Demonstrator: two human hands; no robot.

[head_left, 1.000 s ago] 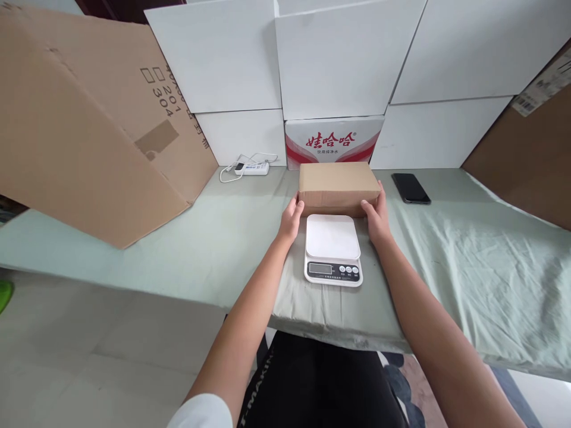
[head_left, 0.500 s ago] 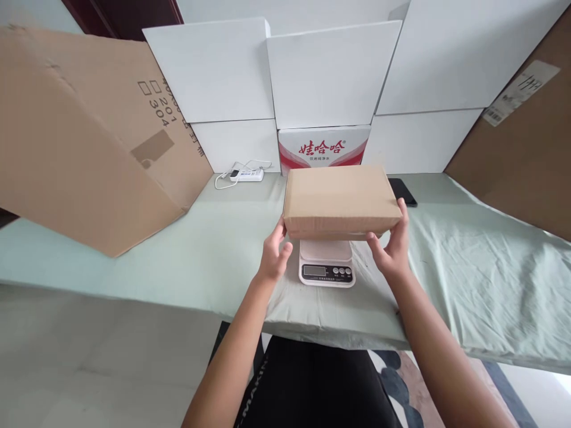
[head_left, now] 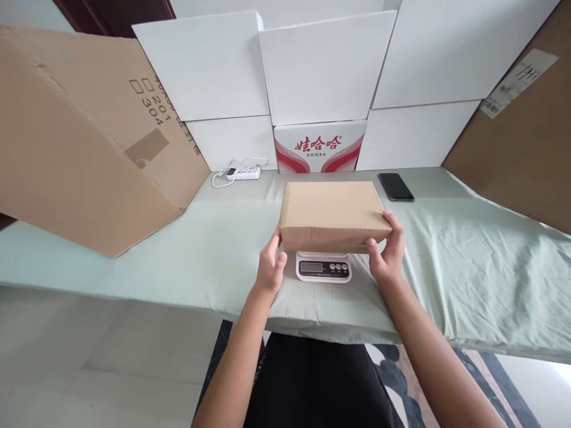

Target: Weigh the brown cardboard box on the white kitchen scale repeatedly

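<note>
Between my two hands is a closed brown cardboard box point(head_left: 332, 208), over a white kitchen scale point(head_left: 323, 276). The box hides most of the scale's platform, and I cannot tell whether it touches it. My left hand point(head_left: 270, 266) holds the box's left end, fingers against the side and thumb apart from the front. My right hand point(head_left: 387, 249) grips the right front corner, thumb on the front face and fingers along the end. The scale's display and its buttons face me below the box's front edge.
Behind the box, a black phone point(head_left: 396, 187) and a white power strip with a cable point(head_left: 243, 173) lie on the green cloth point(head_left: 482, 267). White boxes point(head_left: 328, 68) and a red-and-white carton point(head_left: 319, 147) line the back. Large cardboard panels stand left point(head_left: 89, 142) and right point(head_left: 517, 154).
Both hands have lowered the cardboard box towards the scale. It now covers more of the platform, and the phone behind it shows fully. The view has shifted slightly.
</note>
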